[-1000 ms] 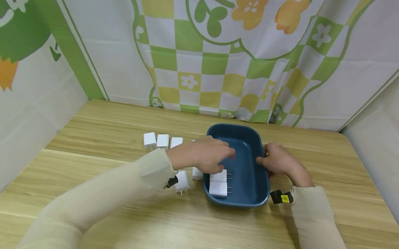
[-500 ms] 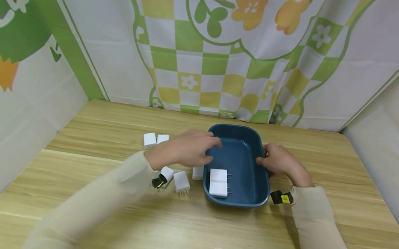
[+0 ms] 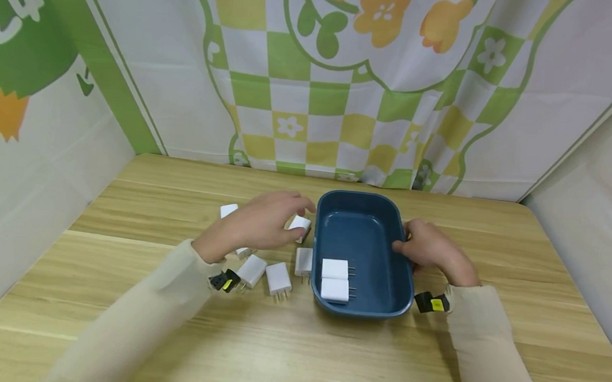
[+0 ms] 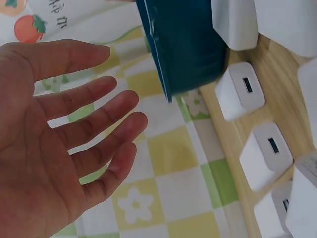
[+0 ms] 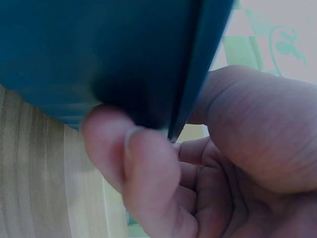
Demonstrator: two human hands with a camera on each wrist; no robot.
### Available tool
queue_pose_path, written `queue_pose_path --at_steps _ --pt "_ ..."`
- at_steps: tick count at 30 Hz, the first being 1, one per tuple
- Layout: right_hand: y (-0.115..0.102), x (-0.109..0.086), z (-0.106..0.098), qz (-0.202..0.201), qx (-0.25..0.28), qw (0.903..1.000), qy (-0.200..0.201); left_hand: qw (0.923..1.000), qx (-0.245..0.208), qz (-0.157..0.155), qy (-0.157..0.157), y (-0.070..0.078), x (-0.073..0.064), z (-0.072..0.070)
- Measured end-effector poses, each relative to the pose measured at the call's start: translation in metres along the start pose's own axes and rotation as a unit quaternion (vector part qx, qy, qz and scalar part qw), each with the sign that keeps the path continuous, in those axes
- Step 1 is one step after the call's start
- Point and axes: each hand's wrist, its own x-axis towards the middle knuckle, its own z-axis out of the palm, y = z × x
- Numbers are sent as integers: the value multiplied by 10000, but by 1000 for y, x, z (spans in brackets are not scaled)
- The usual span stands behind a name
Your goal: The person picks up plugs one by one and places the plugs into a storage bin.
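My left hand (image 3: 263,222) hovers over the white USB charger plugs left of the bin, its fingers spread and apart from them in the left wrist view. Nearest its fingertips is a charger plug (image 3: 299,227). Another charger plug (image 3: 304,261) stands against the bin's left side, and further plugs (image 3: 279,278) lie nearer the front. Part of the group is hidden under the hand. With thumb and curled fingers, my right hand (image 3: 431,248) grips the right rim of the dark blue plastic bin (image 3: 369,314). Inside, two charger plugs (image 3: 335,290) lie side by side at the front left, prongs pointing right.
Everything rests on a wood-grain table (image 3: 297,352). A checked, flower-printed curtain (image 3: 325,117) hangs behind its back edge, and pale fabric walls (image 3: 597,189) stand on both sides. USB ports show on the upright charger plugs (image 4: 267,153) in the left wrist view.
My left hand has drawn back leftward from over the bin to above the loose charger plugs. The right hand, the bin and the two plugs inside have kept their places.
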Motion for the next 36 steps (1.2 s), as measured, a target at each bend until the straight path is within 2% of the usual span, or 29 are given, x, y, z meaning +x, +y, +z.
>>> queue_pose_path --at_steps 7,24,36 --pt "1 1 0 -14 -29 10000 -6 9993 -33 -82 372 -11 -12 -1" --pt "-1 1 0 -64 -23 10000 -40 9943 -235 -541 891 -34 -36 7" --pt "-1 -1 0 -90 -19 9999 -66 9916 -326 -779 977 -49 -42 8"
